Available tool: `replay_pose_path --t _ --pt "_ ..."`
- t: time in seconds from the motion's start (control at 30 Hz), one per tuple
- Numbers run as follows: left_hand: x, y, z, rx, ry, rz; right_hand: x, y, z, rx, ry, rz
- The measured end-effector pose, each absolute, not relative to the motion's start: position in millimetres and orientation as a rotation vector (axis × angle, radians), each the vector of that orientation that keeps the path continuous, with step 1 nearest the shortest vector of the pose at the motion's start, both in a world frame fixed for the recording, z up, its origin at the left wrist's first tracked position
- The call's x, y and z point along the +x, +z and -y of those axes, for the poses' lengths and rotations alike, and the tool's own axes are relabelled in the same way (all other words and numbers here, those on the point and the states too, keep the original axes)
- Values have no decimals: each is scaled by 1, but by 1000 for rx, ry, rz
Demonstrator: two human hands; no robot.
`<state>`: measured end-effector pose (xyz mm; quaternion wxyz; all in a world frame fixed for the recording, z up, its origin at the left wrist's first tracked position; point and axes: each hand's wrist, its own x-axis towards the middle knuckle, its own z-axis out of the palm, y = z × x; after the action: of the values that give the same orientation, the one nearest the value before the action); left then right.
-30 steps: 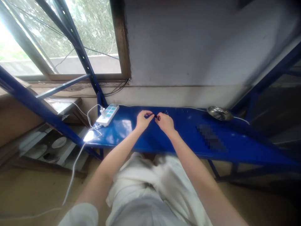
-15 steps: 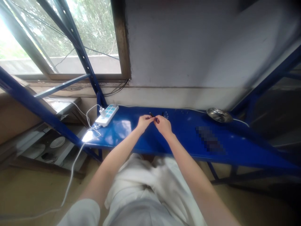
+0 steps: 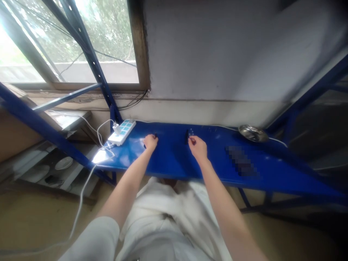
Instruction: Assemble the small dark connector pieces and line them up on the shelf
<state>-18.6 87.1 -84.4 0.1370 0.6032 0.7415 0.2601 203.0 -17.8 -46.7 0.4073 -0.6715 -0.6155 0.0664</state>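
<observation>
My left hand [image 3: 150, 142] is closed over the left part of the blue table, around a small black stick-like object [image 3: 156, 136] whose tip shows past the fingers. Its kind is too small to make out. Farther right, my right hand [image 3: 198, 148] has its fingers pinched together, low over the tabletop. What they hold, if anything, is hidden. Just left of those fingertips is another slim black piece [image 3: 187, 135]. Several tiny clear bits [image 3: 191, 131] lie just behind the right hand.
On the blue table [image 3: 168, 156], a white power strip [image 3: 122, 132] with a plugged-in adapter stands at left. A shiny metal dish [image 3: 252, 133] sits at the back right, with a blurred-out dark item [image 3: 241, 161] before it. Blue metal posts [image 3: 92, 61] rise beside the window.
My hands were together over the middle of the table and have come apart. The left moved left with a small black object; the right moved slightly right, beside the other black piece.
</observation>
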Motion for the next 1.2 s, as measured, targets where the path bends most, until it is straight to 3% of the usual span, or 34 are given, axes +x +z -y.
replay_pose_path --t 0.53,0.7,0.83,0.97,1.2 --pt "-17 -94 -96 1658 700 -2210 224 -47 23 -1803 174 1432" --pt "-11 -90 -78 1635 887 -2192 240 -52 25 -1958 222 1428" --pt "18 -86 -48 2060 1068 -1867 245 -64 19 -2065 295 1451" --pt "54 -86 -21 2523 957 -1403 240 -78 10 -2114 313 1478" --pt "86 -97 -21 2686 702 -1430 230 -93 0 -2121 184 1517"
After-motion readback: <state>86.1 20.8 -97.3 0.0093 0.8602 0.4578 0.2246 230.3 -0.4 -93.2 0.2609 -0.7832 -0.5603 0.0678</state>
